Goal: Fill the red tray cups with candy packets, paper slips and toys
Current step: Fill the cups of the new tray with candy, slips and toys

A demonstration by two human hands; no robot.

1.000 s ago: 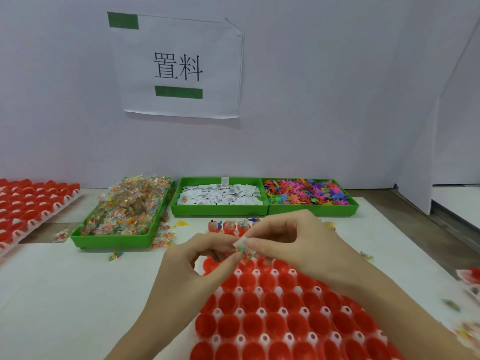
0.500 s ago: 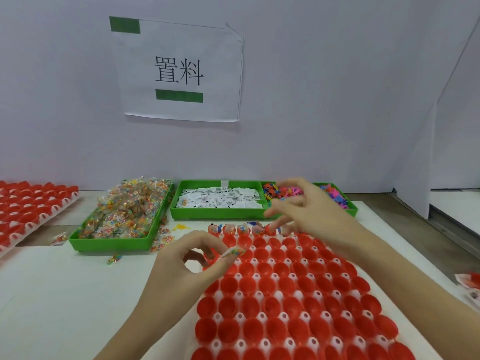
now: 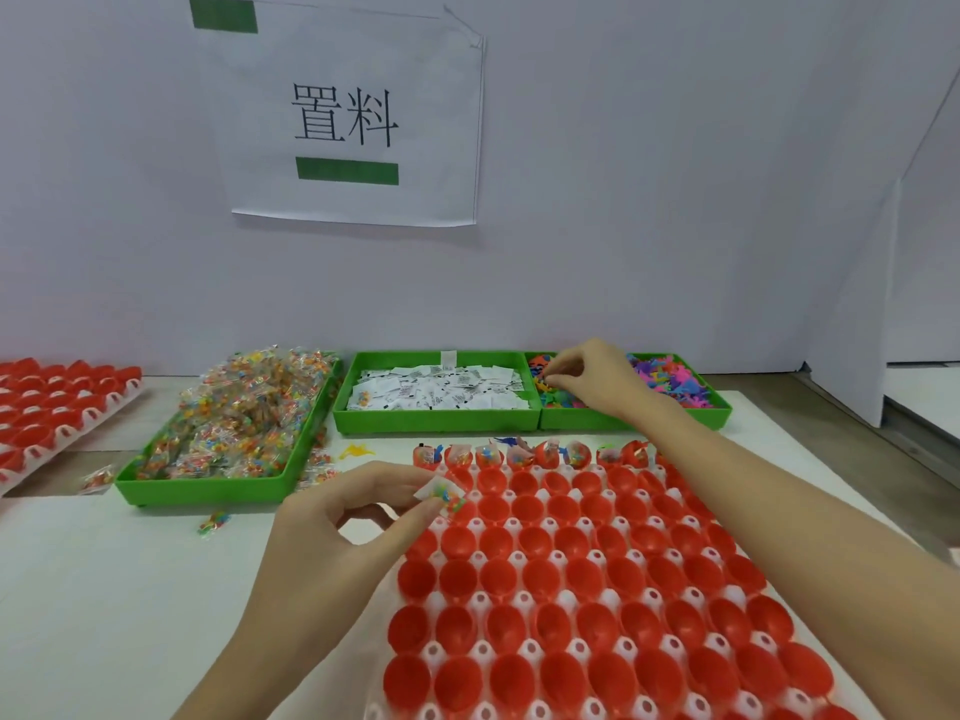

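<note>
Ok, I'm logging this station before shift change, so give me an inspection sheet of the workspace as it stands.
Surface: white table, wood showing at its far edge.
Job's things: red cup tray, only the far row filled; green bins of candy packets, paper slips and toys.
Clutter: loose packets and a yellow toy on the table near the candy bin.
Hands: left hand pinches a candy packet with a slip; right hand reaches into the toy bin, fingers curled; what it holds, cannot tell.
Cables: nothing seen.
Surroundings: second red tray at left; paper sign on the white wall.
</note>
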